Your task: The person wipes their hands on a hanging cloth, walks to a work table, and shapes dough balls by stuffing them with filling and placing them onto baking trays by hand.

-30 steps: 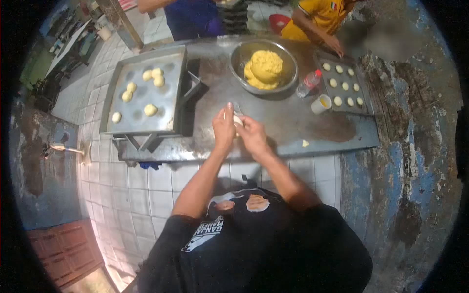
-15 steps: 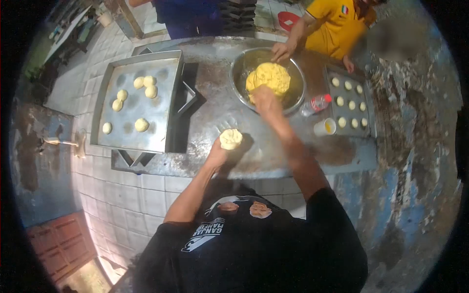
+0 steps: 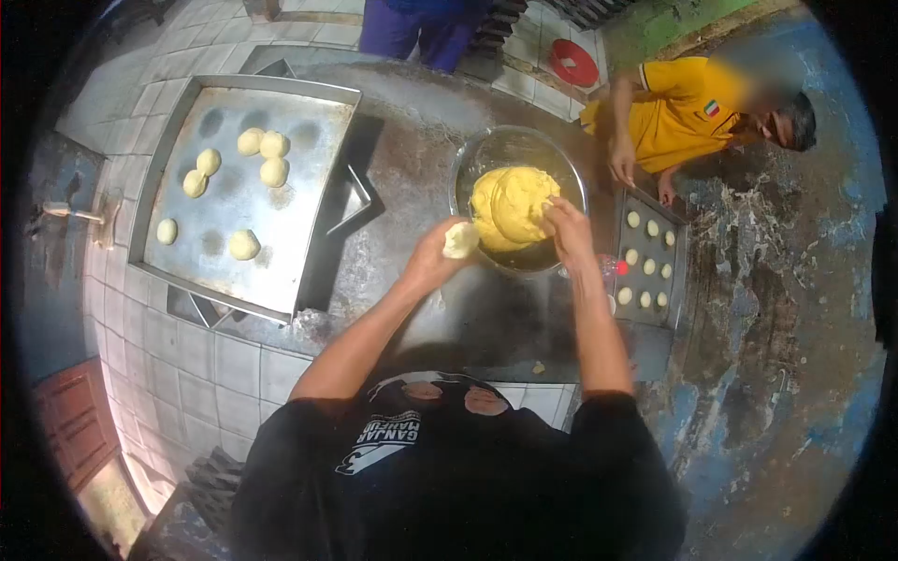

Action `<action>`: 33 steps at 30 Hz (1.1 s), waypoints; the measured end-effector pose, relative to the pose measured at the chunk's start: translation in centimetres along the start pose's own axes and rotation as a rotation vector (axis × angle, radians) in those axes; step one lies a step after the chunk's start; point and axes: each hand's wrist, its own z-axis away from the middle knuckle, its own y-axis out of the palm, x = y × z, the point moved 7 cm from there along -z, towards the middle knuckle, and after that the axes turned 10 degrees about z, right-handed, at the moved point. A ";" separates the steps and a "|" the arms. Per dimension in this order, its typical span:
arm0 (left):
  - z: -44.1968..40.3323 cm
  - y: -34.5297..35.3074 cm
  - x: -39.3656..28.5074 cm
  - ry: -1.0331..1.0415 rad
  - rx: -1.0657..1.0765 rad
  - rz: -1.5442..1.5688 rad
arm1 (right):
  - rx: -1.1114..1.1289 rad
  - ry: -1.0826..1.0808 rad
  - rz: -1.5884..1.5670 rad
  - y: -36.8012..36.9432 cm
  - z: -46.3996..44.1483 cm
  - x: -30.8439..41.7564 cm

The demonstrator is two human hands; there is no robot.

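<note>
A pale, hollowed piece of dough [image 3: 459, 240] rests in my left hand [image 3: 432, 260], fingers curled around it, close to the left rim of the metal bowl [image 3: 456, 178]. Inside the bowl sits a large mound of soft yellow paste [image 3: 510, 201]. My right hand [image 3: 570, 232] reaches over the bowl's right side, its curled fingers gripping the edge of the paste. How much paste is between those fingers is hidden.
On the left, a large metal tray [image 3: 224, 220] holds several dough balls [image 3: 244, 245]. A smaller tray [image 3: 645, 323] with rows of dough balls lies right, beside a red-capped bottle [image 3: 610, 268], partly hidden. A co-worker in a yellow shirt [image 3: 678, 103] leans over it; another person [image 3: 412, 33] stands opposite.
My left hand has brought the dough up and right to the bowl. My right hand has shifted to the paste's right side. The co-worker's hand has left the bowl; the view has turned.
</note>
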 end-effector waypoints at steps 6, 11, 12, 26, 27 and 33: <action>-1.0 4.7 1.6 0.030 -0.158 -0.267 | -0.260 -0.843 0.575 6.2 11.7 4.3; 3.0 6.5 1.5 0.125 0.052 -0.064 | -0.047 -0.167 -0.327 3.0 10.0 -1.6; 3.8 7.4 1.6 0.129 0.126 0.112 | 0.027 -0.145 -0.458 3.0 10.9 -1.4; 17.2 13.9 1.4 -0.137 0.067 0.315 | -0.185 -0.482 0.136 1.1 27.6 -1.4; 17.7 13.4 1.5 -0.025 -0.049 0.206 | -0.100 -0.319 0.089 1.3 27.9 -2.5; 23.2 13.7 1.1 0.077 0.045 -0.085 | 0.378 -0.038 -0.972 5.3 29.1 -7.8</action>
